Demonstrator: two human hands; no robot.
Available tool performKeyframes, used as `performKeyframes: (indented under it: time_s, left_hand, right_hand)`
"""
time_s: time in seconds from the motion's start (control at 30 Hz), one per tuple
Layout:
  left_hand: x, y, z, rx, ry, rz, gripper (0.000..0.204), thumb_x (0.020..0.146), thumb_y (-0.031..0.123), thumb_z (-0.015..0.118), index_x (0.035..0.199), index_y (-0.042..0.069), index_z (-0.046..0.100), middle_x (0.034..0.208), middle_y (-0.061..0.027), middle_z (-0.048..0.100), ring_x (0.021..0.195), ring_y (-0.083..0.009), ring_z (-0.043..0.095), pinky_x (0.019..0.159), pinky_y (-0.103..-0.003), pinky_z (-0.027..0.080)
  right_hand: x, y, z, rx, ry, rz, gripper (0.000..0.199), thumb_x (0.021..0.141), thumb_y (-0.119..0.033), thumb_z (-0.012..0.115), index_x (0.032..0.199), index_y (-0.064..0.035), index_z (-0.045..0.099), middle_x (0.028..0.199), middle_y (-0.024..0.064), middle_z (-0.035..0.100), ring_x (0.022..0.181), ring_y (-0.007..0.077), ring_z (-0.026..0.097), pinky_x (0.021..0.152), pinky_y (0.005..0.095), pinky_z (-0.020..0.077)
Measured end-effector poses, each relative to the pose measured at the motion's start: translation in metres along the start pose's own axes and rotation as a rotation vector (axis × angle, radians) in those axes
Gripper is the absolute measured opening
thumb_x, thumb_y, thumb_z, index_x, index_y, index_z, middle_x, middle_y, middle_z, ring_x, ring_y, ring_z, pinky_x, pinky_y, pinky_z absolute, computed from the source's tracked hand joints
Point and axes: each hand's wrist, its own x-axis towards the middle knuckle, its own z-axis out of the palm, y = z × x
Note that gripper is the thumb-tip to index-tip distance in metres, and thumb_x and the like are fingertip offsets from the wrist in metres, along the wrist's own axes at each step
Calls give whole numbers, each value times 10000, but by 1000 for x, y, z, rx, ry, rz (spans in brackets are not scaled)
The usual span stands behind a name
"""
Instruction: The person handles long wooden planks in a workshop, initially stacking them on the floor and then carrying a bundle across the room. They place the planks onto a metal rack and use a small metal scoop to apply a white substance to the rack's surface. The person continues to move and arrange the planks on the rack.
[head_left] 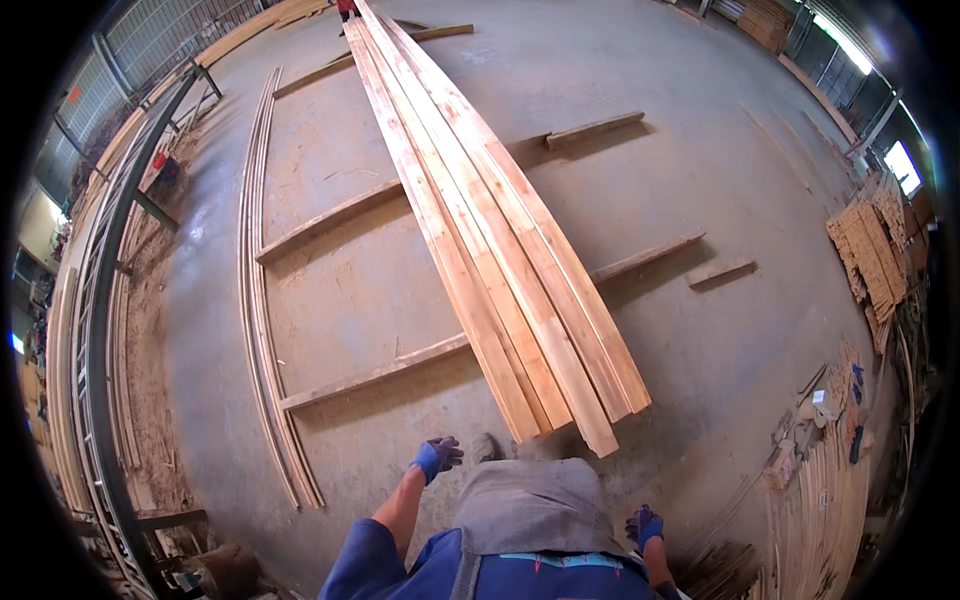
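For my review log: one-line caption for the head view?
Gloved left hand and right hand hang free near the end of long planks stacked on crosswise battens on a concrete floor.

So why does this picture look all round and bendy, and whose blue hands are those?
A small wide camera sits on a person's head and looks down, which bends straight lines near the edges. The left hand and right hand belong to that person and wear blue gloves. Both are empty, with no grip on anything. In front of them a stack of long wooden boards rests on wooden crosspieces on the concrete floor. Thin wooden strips lie to the left.
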Motion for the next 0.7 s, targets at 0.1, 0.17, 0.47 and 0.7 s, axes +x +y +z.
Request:
performKeyframes:
  time_s: [0.1, 0.17, 0.47, 0.7]
  left_hand:
    - [4, -7, -4, -84, 12, -7, 445, 976, 417, 506, 1266, 89, 581, 1148, -125, 695, 933, -256, 699, 808, -394, 520]
    - [1, -12, 0, -129, 49, -10, 449, 962, 426, 524, 1260, 96, 586, 1143, -121, 695, 925, -250, 696, 792, -403, 525]
    - [8, -9, 119, -129, 109, 11, 348, 983, 369, 523, 1177, 97, 623, 959, -104, 716, 739, -213, 689, 605, -321, 503]
    - [103, 2, 303, 321, -245, 27, 584, 919, 491, 630, 1226, -4, 591, 1048, -112, 689, 898, -200, 663, 765, -291, 508]
  right_hand:
    - [16, -27, -3, 71, -23, 54, 373, 936, -447, 524, 1050, -97, 580, 816, 141, 668, 634, 341, 591, 614, 447, 473]
    - [38, -44, -4, 111, -63, 25, 348, 933, -434, 501, 1045, -120, 599, 879, 107, 660, 734, 306, 589, 698, 421, 461]
    - [141, -119, -6, -157, -207, -130, 223, 949, -353, 579, 1011, -141, 616, 730, 63, 659, 606, 190, 624, 509, 346, 485]
    - [251, -114, 5, -155, -204, -47, 227, 933, -365, 622, 875, -145, 622, 701, 8, 613, 529, 119, 511, 484, 286, 423]
